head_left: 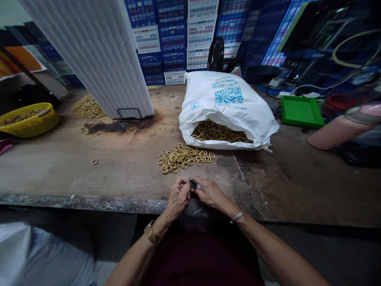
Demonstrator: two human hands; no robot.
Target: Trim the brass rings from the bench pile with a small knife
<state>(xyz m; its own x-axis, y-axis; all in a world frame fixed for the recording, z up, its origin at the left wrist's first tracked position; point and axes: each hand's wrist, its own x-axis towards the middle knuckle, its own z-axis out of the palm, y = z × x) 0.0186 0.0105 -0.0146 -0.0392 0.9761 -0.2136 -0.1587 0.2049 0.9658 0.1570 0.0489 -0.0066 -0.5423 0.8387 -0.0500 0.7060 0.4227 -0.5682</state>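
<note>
My left hand (177,196) and my right hand (210,193) meet at the near edge of the worn table (89,178), fingers curled together. Between them they pinch a small dark object (194,184); I cannot make out what it is. Just beyond my hands lies a small pile of brass-coloured rings (182,157). Behind that, a white sack (228,107) lies on its side with its mouth open, full of the same rings (222,133). A single ring (94,162) lies alone to the left.
A yellow basin (29,120) of rings stands at far left, more rings (87,106) are heaped behind a white corrugated panel (98,55). A green tray (300,111) and a pink cylinder (336,129) sit at right. Stacked blue and white crates (184,35) line the back.
</note>
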